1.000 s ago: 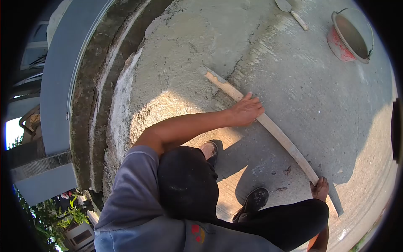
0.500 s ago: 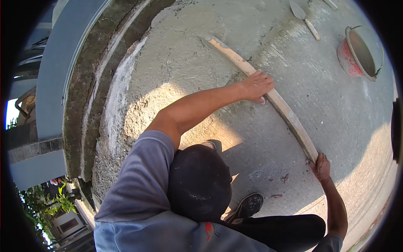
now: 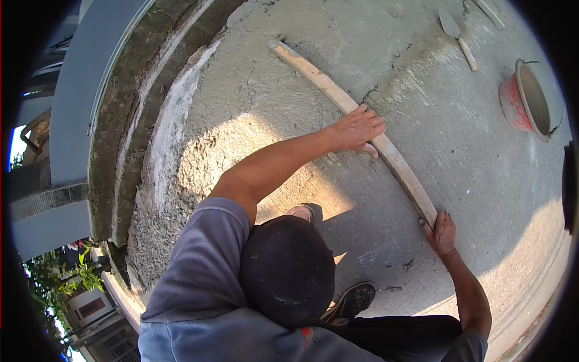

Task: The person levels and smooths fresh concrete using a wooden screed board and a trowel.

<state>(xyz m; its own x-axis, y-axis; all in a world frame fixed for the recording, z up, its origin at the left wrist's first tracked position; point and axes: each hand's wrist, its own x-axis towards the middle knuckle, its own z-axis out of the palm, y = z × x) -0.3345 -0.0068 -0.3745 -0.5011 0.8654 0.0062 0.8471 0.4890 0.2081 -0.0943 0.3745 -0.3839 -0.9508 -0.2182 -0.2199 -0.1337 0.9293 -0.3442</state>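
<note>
A long wooden board lies slantwise across the grey, rough cement surface, its far end at the upper middle. My left hand grips the board near its middle, with the fingers over the top and the thumb on the near side. At the board's lower right end, my right hand is closed around the wood. Wet-looking cement is beside the board's far part, and smoother concrete lies under its near part.
At the upper right are a trowel, a pale bar and a red bucket with grey residue. A dark cap and a shoe show low in view. A raised stepped edge runs along the left.
Both my hands and the board have shifted left in view, and the board's far end has moved up-left. The trowel and bucket appear lower and farther right as the view shifts.
</note>
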